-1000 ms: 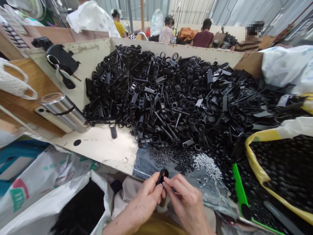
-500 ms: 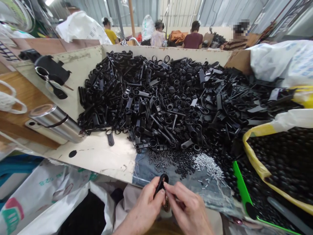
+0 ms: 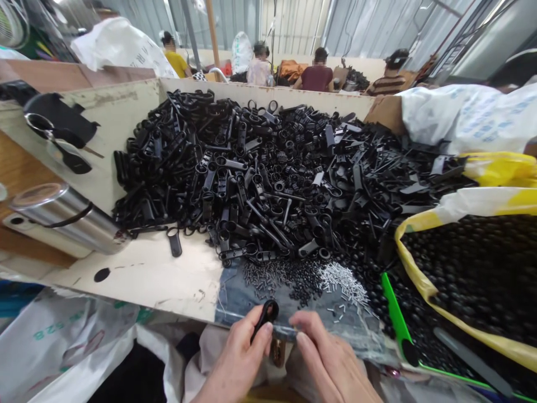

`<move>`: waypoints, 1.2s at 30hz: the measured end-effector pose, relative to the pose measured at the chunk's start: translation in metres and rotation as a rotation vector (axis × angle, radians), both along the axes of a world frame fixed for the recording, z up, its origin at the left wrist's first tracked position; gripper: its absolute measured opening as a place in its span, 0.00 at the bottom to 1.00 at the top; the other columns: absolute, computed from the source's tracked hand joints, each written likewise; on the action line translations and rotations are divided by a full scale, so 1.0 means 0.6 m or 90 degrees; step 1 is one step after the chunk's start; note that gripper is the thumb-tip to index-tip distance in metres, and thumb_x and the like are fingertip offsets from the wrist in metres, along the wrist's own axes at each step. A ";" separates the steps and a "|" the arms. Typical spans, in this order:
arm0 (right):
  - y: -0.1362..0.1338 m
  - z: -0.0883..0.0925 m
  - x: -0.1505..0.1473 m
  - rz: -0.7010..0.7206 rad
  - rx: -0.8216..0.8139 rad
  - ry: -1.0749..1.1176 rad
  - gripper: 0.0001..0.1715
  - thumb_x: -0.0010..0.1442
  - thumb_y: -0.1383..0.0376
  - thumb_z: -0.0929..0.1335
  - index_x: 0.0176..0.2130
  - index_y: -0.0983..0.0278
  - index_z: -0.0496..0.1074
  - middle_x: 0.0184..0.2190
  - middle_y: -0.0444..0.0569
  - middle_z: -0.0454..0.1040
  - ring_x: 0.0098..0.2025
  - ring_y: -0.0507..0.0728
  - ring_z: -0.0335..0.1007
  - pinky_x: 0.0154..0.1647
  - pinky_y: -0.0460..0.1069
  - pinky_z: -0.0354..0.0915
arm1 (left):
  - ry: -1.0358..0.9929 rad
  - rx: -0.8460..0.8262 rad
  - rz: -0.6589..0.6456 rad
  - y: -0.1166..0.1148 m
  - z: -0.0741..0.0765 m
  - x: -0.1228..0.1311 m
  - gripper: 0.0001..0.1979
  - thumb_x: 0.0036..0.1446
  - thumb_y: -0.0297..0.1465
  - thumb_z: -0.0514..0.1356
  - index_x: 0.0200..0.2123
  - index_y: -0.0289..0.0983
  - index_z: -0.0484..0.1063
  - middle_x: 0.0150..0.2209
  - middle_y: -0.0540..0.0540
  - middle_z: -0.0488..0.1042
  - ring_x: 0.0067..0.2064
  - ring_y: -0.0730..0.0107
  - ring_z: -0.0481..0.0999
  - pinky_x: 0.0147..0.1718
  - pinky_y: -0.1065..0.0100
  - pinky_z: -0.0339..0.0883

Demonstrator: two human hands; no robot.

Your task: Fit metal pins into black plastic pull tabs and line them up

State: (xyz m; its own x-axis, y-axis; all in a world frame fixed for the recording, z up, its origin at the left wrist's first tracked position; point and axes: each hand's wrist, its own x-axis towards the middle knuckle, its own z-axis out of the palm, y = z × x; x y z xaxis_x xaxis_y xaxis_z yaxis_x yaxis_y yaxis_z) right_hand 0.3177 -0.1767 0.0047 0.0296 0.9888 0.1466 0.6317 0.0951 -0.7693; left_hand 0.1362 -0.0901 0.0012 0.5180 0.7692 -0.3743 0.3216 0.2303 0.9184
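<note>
At the table's front edge my left hand (image 3: 243,350) pinches a black plastic part with a ring-shaped end (image 3: 269,311) between thumb and fingers. The ring end points up and away from me. My right hand (image 3: 325,352) is just to its right, apart from the part, with thumb and forefinger spread and nothing visible between them. A brassy, cylindrical thing (image 3: 277,352) shows below, between the hands. Just beyond lie small silver pins (image 3: 346,282), tiny black pieces (image 3: 309,285) and small dark grey pins (image 3: 265,277), on a dark blue sheet (image 3: 235,302).
A large heap of black plastic parts (image 3: 251,168) fills the walled table. On the left lie a steel flask (image 3: 67,215) and one loose ring-ended piece (image 3: 174,242). To the right are a green strip (image 3: 394,313) and an open sack of black beads (image 3: 474,268). Several people sit beyond.
My right hand has drawn away from the black part and its fingers have opened. My left hand keeps its hold. The whole view has shifted slightly, so things appear further left.
</note>
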 end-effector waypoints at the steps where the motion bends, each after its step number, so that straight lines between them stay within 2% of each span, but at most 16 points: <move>1: 0.000 -0.004 -0.001 0.009 0.004 -0.007 0.13 0.78 0.62 0.55 0.51 0.55 0.65 0.31 0.40 0.76 0.27 0.53 0.77 0.29 0.45 0.68 | 0.000 -0.002 -0.003 0.000 -0.002 0.000 0.25 0.66 0.49 0.56 0.52 0.35 0.76 0.24 0.54 0.63 0.28 0.68 0.62 0.29 0.67 0.58; 3: 0.000 -0.012 -0.005 0.027 0.021 -0.046 0.14 0.77 0.64 0.55 0.49 0.56 0.66 0.34 0.43 0.77 0.31 0.54 0.79 0.32 0.46 0.69 | 0.001 -0.005 -0.009 -0.001 -0.005 0.000 0.25 0.66 0.49 0.55 0.52 0.35 0.75 0.25 0.54 0.62 0.28 0.69 0.60 0.28 0.68 0.55; 8: 0.004 -0.023 -0.014 0.053 0.046 -0.148 0.23 0.71 0.72 0.57 0.59 0.60 0.67 0.40 0.50 0.80 0.33 0.55 0.81 0.33 0.47 0.74 | -0.018 -0.031 -0.009 -0.002 -0.009 -0.001 0.23 0.68 0.49 0.54 0.48 0.36 0.75 0.26 0.54 0.62 0.28 0.70 0.58 0.28 0.69 0.54; 12: 0.008 -0.022 -0.017 0.079 0.015 -0.139 0.25 0.67 0.74 0.58 0.58 0.64 0.70 0.38 0.51 0.81 0.34 0.56 0.82 0.35 0.47 0.77 | -0.034 -0.053 0.015 -0.002 -0.007 0.000 0.24 0.65 0.52 0.57 0.47 0.38 0.76 0.25 0.55 0.62 0.27 0.70 0.58 0.28 0.69 0.55; 15: 0.009 -0.020 -0.018 0.064 0.004 -0.135 0.26 0.66 0.75 0.58 0.58 0.63 0.72 0.38 0.51 0.82 0.34 0.56 0.82 0.35 0.47 0.77 | -0.036 -0.076 0.039 -0.002 -0.001 0.001 0.26 0.62 0.54 0.60 0.46 0.37 0.78 0.25 0.54 0.63 0.27 0.70 0.59 0.28 0.69 0.56; 22: 0.002 -0.028 -0.025 0.022 0.087 -0.047 0.26 0.68 0.73 0.60 0.61 0.61 0.71 0.48 0.53 0.84 0.44 0.58 0.84 0.44 0.48 0.78 | -0.028 -0.086 0.046 -0.001 0.013 -0.002 0.24 0.63 0.50 0.60 0.49 0.37 0.78 0.26 0.53 0.65 0.29 0.69 0.61 0.28 0.70 0.56; 25: 0.003 -0.026 -0.027 0.005 0.083 -0.043 0.26 0.68 0.72 0.60 0.61 0.58 0.71 0.45 0.51 0.85 0.39 0.58 0.84 0.39 0.47 0.79 | -0.030 -0.092 0.049 -0.002 0.005 -0.004 0.23 0.63 0.50 0.61 0.49 0.38 0.78 0.26 0.53 0.66 0.29 0.69 0.62 0.28 0.70 0.56; 28: 0.006 -0.021 -0.027 0.024 0.032 -0.054 0.26 0.67 0.72 0.60 0.59 0.57 0.72 0.39 0.48 0.85 0.33 0.57 0.84 0.33 0.46 0.77 | -0.024 -0.091 0.059 -0.005 -0.012 -0.004 0.24 0.62 0.50 0.61 0.49 0.38 0.79 0.25 0.52 0.67 0.29 0.69 0.63 0.27 0.69 0.56; 31: 0.007 -0.020 -0.027 0.021 0.033 -0.062 0.24 0.67 0.72 0.59 0.57 0.57 0.72 0.37 0.48 0.85 0.32 0.57 0.83 0.30 0.46 0.74 | -0.013 -0.082 0.063 -0.006 -0.023 -0.004 0.24 0.63 0.50 0.60 0.51 0.38 0.78 0.25 0.52 0.68 0.29 0.68 0.65 0.28 0.69 0.58; 34: 0.008 -0.019 -0.030 0.003 0.065 -0.074 0.22 0.69 0.71 0.59 0.54 0.57 0.73 0.36 0.47 0.84 0.29 0.56 0.82 0.28 0.47 0.72 | 0.000 -0.062 0.057 -0.007 -0.020 -0.004 0.23 0.64 0.48 0.59 0.52 0.38 0.78 0.25 0.52 0.69 0.29 0.67 0.66 0.29 0.68 0.60; 36: 0.011 -0.014 -0.031 -0.009 0.066 -0.093 0.20 0.69 0.71 0.58 0.51 0.57 0.74 0.30 0.45 0.83 0.26 0.56 0.79 0.25 0.47 0.69 | 0.022 -0.034 0.053 -0.007 -0.012 -0.003 0.22 0.65 0.47 0.59 0.52 0.39 0.78 0.25 0.51 0.70 0.30 0.65 0.68 0.30 0.67 0.62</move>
State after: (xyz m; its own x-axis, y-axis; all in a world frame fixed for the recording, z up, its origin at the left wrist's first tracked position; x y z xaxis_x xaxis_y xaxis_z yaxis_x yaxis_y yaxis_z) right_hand 0.2989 -0.1703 -0.0035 0.0135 0.9677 0.2516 0.7383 0.1600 -0.6553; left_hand 0.1341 -0.0940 -0.0060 0.4396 0.7873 -0.4322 0.3310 0.3054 0.8929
